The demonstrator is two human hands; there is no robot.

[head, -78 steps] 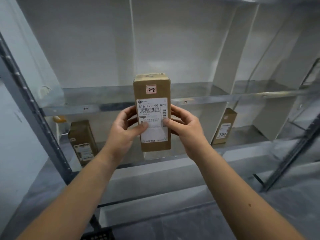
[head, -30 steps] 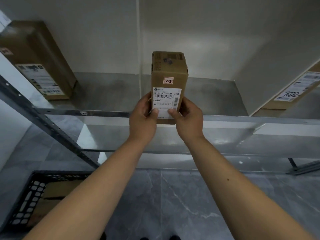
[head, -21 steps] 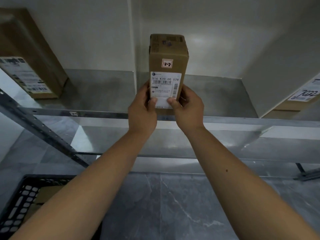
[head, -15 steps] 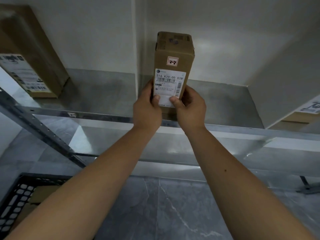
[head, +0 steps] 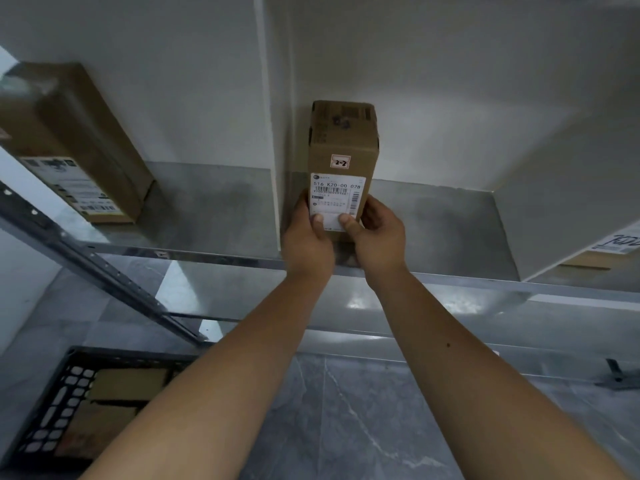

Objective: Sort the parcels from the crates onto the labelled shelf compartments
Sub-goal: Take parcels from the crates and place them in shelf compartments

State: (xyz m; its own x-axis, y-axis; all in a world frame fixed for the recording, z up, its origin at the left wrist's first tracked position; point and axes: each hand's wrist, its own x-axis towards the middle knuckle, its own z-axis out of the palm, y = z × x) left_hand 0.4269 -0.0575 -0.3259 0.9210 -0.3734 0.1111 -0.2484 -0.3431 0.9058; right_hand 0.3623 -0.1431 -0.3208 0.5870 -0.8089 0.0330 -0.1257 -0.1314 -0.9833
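Note:
A tall brown cardboard parcel (head: 341, 147) stands upright in the middle shelf compartment, just right of a white divider (head: 273, 133). It bears a small tag reading 2-2 and a white barcode label. My left hand (head: 306, 240) grips its lower left side, thumb on the label. My right hand (head: 379, 237) grips its lower right side, thumb also on the label. The parcel's base is hidden behind my hands, near the metal shelf (head: 214, 209) front edge.
A larger brown parcel (head: 76, 147) leans in the compartment to the left. Another parcel's label (head: 620, 244) shows in the right compartment behind a white divider. A black crate (head: 45, 420) holding cardboard parcels sits on the grey floor at lower left. A slanted metal upright (head: 86, 265) crosses the left.
Both hands have carried the parcel down from the upper shelf level and deeper into the middle compartment, close beside the left divider. The grip is unchanged.

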